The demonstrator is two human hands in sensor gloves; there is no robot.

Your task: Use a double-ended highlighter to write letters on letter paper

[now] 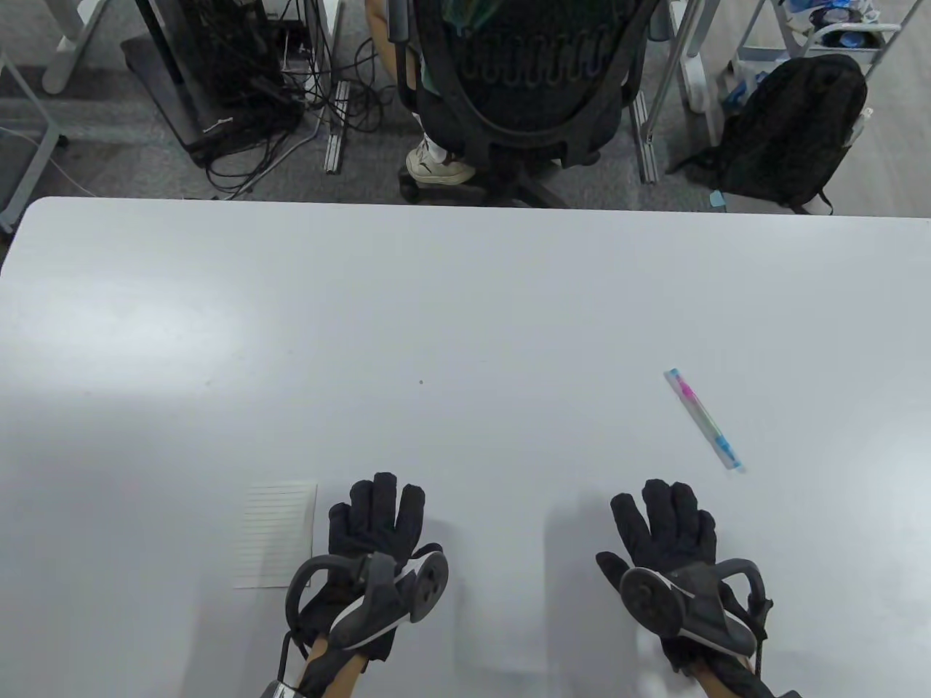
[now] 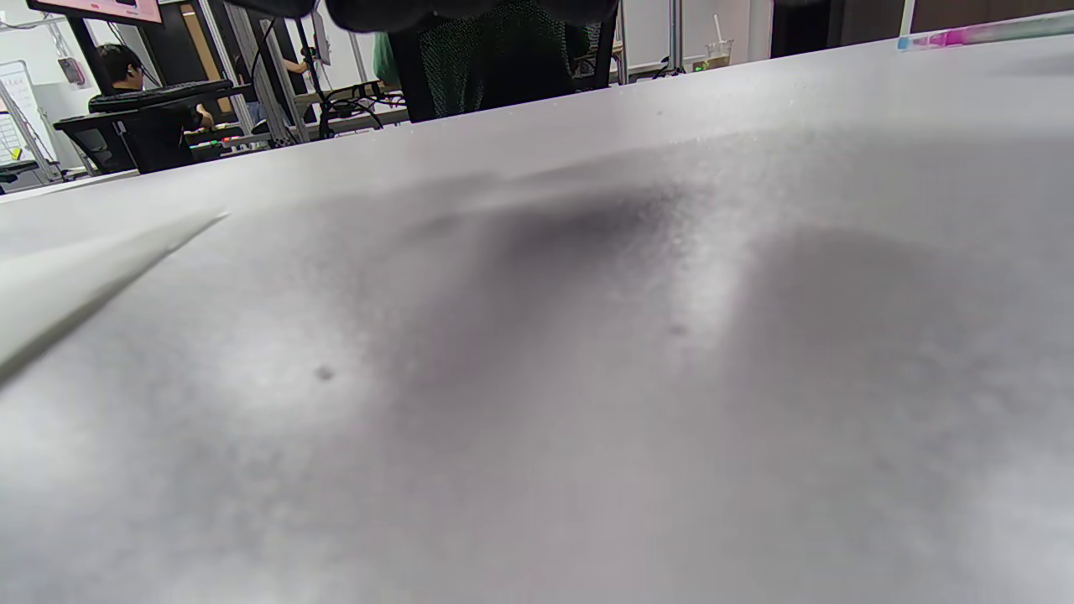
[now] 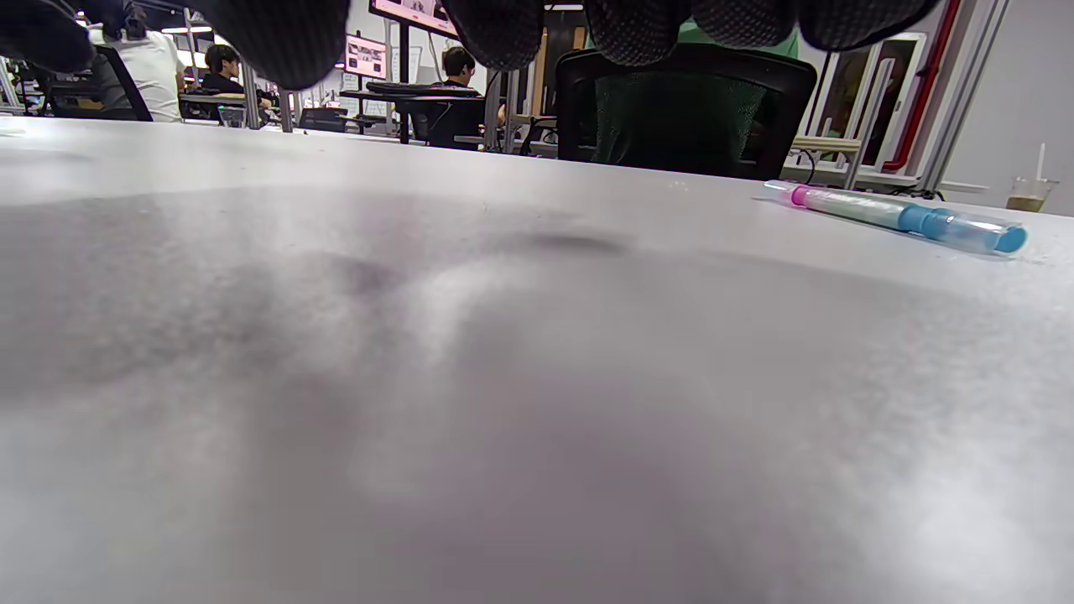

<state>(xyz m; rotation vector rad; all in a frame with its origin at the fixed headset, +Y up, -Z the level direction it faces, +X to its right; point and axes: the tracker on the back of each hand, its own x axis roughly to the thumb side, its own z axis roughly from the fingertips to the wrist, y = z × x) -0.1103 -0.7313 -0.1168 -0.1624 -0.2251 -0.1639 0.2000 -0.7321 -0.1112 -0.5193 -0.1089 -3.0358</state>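
Both gloved hands lie flat on the white table (image 1: 465, 305) near its front edge, the left hand (image 1: 371, 542) and the right hand (image 1: 665, 542) each with fingers stretched out straight and holding nothing. The small sheet of lined paper (image 1: 278, 534) lies just beside the left hand on its outer side, its lines apparently blank (too faint to be sure). The highlighter (image 1: 704, 419), with pink and blue ends, lies untouched, slantwise, beyond the right hand; no brand marking is legible.
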